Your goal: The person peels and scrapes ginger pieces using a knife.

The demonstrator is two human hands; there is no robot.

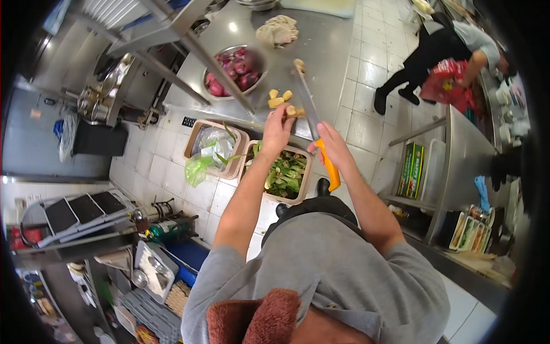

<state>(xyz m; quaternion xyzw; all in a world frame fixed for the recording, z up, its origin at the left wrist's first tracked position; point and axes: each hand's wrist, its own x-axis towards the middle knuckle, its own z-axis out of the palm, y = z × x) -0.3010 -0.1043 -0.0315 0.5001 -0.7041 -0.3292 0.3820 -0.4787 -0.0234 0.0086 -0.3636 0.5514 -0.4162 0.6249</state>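
My right hand is closed on a knife with an orange handle; its long blade points away from me over the steel table. Pinched in my left hand at the table's near edge is a tan piece of ginger, close beside the blade. A few pale yellow peeled pieces lie just beyond my left fingers. Near the blade's tip rests another knobby tan piece, partly behind the blade.
A metal bowl of red onions and a crumpled cloth sit on the table. Below its edge stand a bin with leafy scraps and a bin with plastic bags. At right, another person bends over a red bag.
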